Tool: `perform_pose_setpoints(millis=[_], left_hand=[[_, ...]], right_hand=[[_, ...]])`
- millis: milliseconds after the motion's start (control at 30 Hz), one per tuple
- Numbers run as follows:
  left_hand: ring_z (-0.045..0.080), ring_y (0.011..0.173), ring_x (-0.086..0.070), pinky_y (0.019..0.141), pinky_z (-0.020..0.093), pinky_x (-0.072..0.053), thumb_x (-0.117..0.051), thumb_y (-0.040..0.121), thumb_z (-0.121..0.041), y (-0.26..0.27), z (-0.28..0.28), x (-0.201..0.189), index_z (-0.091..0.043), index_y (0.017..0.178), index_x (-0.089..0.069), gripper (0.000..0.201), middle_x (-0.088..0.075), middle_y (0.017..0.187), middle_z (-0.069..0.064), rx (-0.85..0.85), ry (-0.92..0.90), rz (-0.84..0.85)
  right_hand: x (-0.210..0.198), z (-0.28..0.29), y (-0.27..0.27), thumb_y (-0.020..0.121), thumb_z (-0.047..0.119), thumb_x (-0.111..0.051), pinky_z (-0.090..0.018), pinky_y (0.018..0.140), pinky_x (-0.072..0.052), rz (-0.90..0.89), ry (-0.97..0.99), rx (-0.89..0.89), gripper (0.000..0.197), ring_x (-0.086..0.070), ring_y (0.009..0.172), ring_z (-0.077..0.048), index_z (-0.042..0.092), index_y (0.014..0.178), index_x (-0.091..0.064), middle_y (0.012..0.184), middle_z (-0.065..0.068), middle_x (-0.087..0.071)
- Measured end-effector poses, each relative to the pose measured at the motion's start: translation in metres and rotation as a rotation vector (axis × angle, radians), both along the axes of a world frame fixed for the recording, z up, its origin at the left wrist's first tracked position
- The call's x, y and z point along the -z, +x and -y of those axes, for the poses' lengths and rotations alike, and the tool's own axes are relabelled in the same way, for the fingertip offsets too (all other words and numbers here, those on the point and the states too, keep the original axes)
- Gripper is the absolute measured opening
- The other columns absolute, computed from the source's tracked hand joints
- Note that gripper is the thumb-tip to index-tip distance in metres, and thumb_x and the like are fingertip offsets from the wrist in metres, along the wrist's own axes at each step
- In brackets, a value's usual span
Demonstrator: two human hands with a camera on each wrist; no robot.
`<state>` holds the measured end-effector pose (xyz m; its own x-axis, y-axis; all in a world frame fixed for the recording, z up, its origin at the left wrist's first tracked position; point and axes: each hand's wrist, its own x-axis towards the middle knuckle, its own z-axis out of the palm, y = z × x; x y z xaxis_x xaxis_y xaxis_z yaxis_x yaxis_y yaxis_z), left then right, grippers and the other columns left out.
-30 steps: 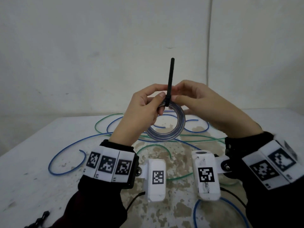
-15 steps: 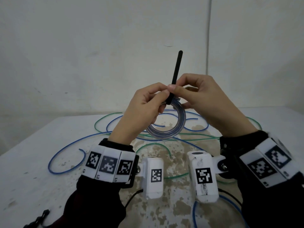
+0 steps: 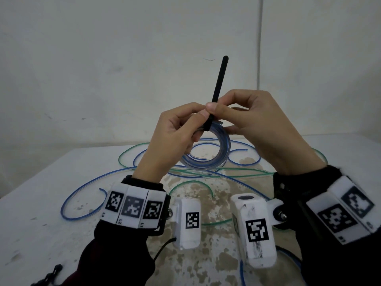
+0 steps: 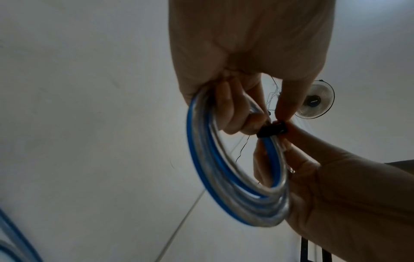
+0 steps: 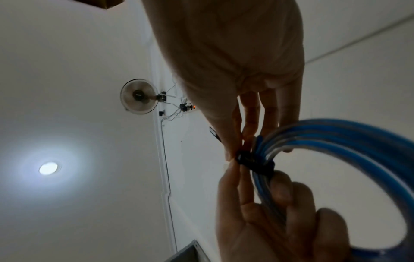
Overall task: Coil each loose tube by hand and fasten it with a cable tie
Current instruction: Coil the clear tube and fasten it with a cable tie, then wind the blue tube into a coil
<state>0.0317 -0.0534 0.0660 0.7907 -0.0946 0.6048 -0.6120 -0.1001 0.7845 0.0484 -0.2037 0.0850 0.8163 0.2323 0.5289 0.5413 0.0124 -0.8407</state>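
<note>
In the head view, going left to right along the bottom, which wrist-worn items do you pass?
Band of three black-and-white markers on the left wrist → white left wrist camera block with one marker → white right wrist camera block with one marker → marker band on the right wrist.

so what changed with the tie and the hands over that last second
The cable tie tail has tipped from nearly upright to leaning right, and the right hand has shifted its pinch up onto the tail just above the coil, raising slightly. The left hand still holds the coil at its top, the tie stays looped round it, and the loose tubes lie unmoved on the table.
</note>
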Motion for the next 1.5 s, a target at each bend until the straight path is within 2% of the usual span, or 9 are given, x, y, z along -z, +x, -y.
perform_pose_setpoints(millis=[133,367,467,667,900,1100,1300,1433,1500], left_hand=[[0.01,0.042,-0.027,0.039,0.015,-0.025,-0.051,0.088,-0.02,0.0,0.0,0.0,-0.021,0.082,-0.072,0.021,-0.036,0.058,0.01,0.007,-0.008,0.004],[0.005,0.044,-0.03,0.043,0.012,-0.025,-0.056,0.091,-0.016,0.004,0.009,0.005,-0.007,0.085,-0.064,0.014,-0.042,0.051,-0.006,-0.009,0.079,0.077],[0.007,0.044,-0.026,0.042,0.014,-0.023,-0.057,0.091,-0.019,0.008,0.013,0.009,-0.007,0.082,-0.059,0.015,-0.043,0.056,0.016,0.0,0.123,0.063],[0.009,0.042,-0.028,0.04,0.017,-0.026,-0.049,0.098,-0.018,0.014,0.015,0.014,-0.014,0.085,-0.062,0.019,-0.038,0.053,0.001,-0.05,-0.067,0.008],[0.012,0.08,-0.062,0.076,0.025,-0.051,-0.047,0.099,-0.017,0.028,0.038,0.04,-0.011,0.097,-0.069,0.023,-0.07,0.082,-0.004,-0.011,-0.137,-0.047],[0.012,0.073,-0.063,0.059,0.009,-0.044,-0.05,0.098,-0.024,0.045,0.079,0.075,-0.014,0.092,-0.069,0.022,-0.066,0.082,0.005,-0.102,0.13,-0.284],[0.017,0.067,-0.062,0.063,0.025,-0.043,-0.048,0.098,-0.023,0.053,0.119,0.096,-0.014,0.087,-0.068,0.024,-0.065,0.078,0.005,0.079,0.161,-0.614],[0.012,0.055,-0.059,0.054,0.021,-0.042,-0.047,0.099,-0.022,0.061,0.116,0.116,-0.008,0.091,-0.067,0.025,-0.064,0.074,0.007,0.203,0.124,-0.8],[0.01,0.051,-0.059,0.049,0.018,-0.042,-0.046,0.099,-0.021,0.065,0.111,0.123,-0.007,0.092,-0.066,0.025,-0.064,0.074,0.007,0.222,0.1,-0.867]], right_hand=[[0.0,0.0,0.001,0.08,0.016,-0.073,-0.036,0.075,-0.058,-0.067,0.083,-0.059,0.013,-0.064,0.075,-0.014,0.009,0.073,-0.064,0.084,-0.009,-0.064],[0.001,0.005,0.007,0.084,0.008,-0.068,-0.022,0.061,-0.053,-0.036,0.124,-0.065,0.019,-0.06,0.063,-0.008,0.008,0.071,-0.055,0.071,-0.002,-0.058],[0.003,0.009,0.011,0.086,0.007,-0.066,-0.019,0.059,-0.051,-0.067,0.144,-0.05,0.02,-0.06,0.063,-0.006,0.009,0.071,-0.053,0.072,0.0,-0.058],[0.013,0.016,0.009,0.1,0.033,-0.042,-0.039,0.07,-0.06,-0.352,-0.129,-0.206,0.03,-0.069,0.071,-0.019,0.012,0.097,-0.063,0.079,-0.005,-0.07],[0.029,0.059,0.001,0.1,0.019,-0.034,-0.028,0.075,-0.057,-0.576,0.006,-0.433,0.037,-0.068,0.074,-0.018,-0.001,0.107,-0.064,0.079,-0.01,-0.07],[0.064,0.123,0.009,0.095,0.019,-0.054,-0.026,0.076,-0.054,-0.438,-0.323,0.072,0.022,-0.067,0.07,-0.013,0.003,0.088,-0.068,0.086,-0.008,-0.074],[0.099,0.213,0.045,0.086,0.022,-0.069,-0.024,0.067,-0.056,-0.518,-0.566,0.503,0.025,-0.069,0.067,-0.017,0.003,0.071,-0.069,0.08,-0.009,-0.073],[0.112,0.265,0.073,0.082,0.03,-0.073,-0.029,0.069,-0.055,-0.635,-0.796,0.734,0.033,-0.067,0.075,-0.023,-0.002,0.081,-0.067,0.08,-0.011,-0.07],[0.113,0.279,0.08,0.079,0.036,-0.075,-0.03,0.058,-0.046,-0.66,-0.919,0.825,0.04,-0.059,0.081,-0.027,0.003,0.067,-0.056,0.075,-0.01,-0.062]])
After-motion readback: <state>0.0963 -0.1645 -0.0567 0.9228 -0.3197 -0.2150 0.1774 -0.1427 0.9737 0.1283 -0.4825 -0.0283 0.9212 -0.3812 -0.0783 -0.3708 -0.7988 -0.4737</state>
